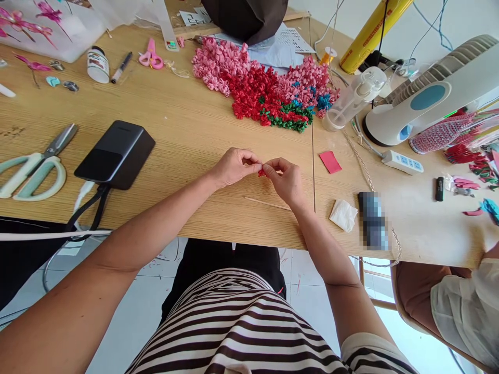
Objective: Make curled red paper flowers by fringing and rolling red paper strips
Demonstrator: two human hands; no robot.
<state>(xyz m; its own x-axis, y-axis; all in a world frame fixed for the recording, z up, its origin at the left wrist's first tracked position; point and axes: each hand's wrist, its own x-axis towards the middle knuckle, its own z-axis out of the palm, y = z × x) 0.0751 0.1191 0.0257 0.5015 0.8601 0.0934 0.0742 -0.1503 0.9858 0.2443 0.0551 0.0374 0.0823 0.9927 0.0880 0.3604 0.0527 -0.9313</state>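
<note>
Your left hand [234, 167] is closed, thumb and fingertips pinched together, and your right hand [284, 179] is closed the same way. The two meet above the table, gripping a tiny crinkled red piece [261, 173] that your fingers mostly hide. Just below your hands, a thin pale wooden stick [267, 203] lies flat on the light wood-grain table [175, 119], untouched. To the right of the stick lie a flat red paper rectangle [330, 162] and a crumpled white tissue [343, 215], with a pixelated object [373, 221] beside the tissue, too blurred to identify. Beyond your hands sits a dense heap of small crinkled pink, red, green and blue pieces [265, 88]. To your left, a black rectangular power bank [117, 153] lies near large scissors with pale green handles [33, 174], and smaller pink-handled scissors [150, 55] lie farther up the table. To your right stand a clear plastic cup [354, 96], a white and blue desk fan [429, 93] and a white power strip [403, 163]. A co-worker's pale sleeve [463, 311] shows at lower right, below the table edge.
</note>
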